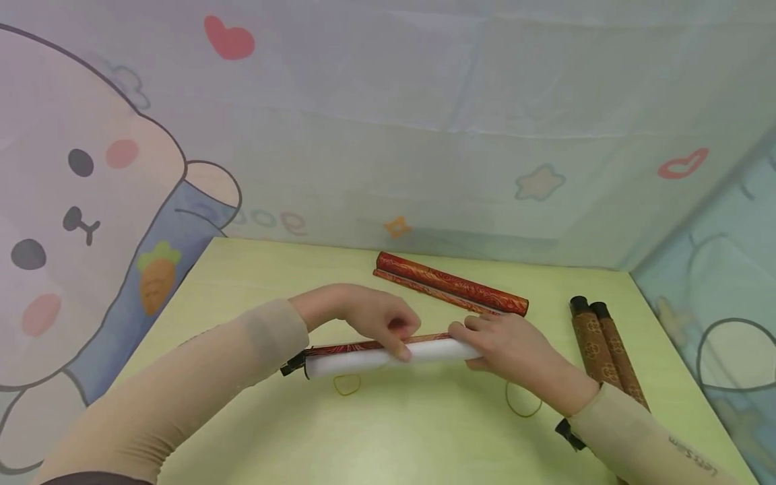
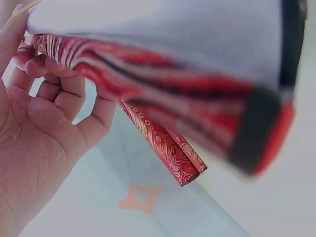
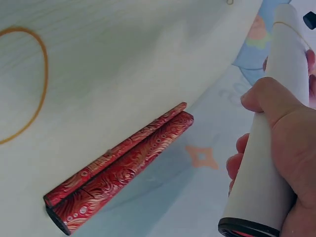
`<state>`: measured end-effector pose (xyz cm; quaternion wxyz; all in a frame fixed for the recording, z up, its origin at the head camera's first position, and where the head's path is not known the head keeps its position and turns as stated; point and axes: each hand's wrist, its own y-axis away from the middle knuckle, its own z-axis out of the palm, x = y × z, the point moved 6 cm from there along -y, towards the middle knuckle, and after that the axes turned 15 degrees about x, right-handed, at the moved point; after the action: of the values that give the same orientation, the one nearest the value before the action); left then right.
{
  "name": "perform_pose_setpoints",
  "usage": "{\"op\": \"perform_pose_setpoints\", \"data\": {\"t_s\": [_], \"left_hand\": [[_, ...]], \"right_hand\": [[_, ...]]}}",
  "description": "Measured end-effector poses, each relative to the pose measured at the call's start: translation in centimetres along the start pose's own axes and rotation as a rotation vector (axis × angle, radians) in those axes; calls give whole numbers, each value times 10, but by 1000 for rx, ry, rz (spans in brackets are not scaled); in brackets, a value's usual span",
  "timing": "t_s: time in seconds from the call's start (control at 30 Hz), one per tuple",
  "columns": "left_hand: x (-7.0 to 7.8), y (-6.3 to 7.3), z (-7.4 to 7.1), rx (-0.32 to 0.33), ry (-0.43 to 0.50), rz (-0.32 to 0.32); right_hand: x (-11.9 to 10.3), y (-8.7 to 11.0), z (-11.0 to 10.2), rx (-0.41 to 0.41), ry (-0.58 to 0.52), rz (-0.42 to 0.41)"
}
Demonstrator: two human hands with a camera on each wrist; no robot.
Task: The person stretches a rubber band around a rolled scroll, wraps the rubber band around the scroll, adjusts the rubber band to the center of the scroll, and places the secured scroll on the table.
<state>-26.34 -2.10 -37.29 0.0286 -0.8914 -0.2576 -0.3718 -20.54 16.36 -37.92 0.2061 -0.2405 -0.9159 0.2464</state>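
White-backed scroll [image 1: 348, 364], long axis sideways, juts leftward past left hand [image 1: 378, 316] pinching its middle; I see right hand [image 1: 509, 340] wrapped near other end.

The place looked like a small screened-off corner, set up round a pale yellow-green surface [image 1: 364, 448]; whether it belonged to a home, a studio or an office could not be told. A thin, creased cloth [image 1: 388, 87] hung as a wall just behind the far edge, and a bluish side panel [image 1: 721, 229] met it at the right. The prints gave it a nursery air: a big white cartoon animal [image 1: 103, 195], a carrot [image 1: 157, 277], a red heart [image 1: 233, 42] and a pale star [image 1: 539, 183].
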Motion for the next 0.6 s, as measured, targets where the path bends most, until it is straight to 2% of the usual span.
{"op": "perform_pose_setpoints", "data": {"t_s": [0.17,0.33,0.6], "left_hand": [[1,-6,-2,36,-27,14],[7,-15,0,49,-58,23],[17,-20,1,87,-94,31]], "right_hand": [[-2,-6,-3,-16,19,10],[-6,-11,-3,-44,25,27],[-6,-14,-2,-65,23,46]]}}
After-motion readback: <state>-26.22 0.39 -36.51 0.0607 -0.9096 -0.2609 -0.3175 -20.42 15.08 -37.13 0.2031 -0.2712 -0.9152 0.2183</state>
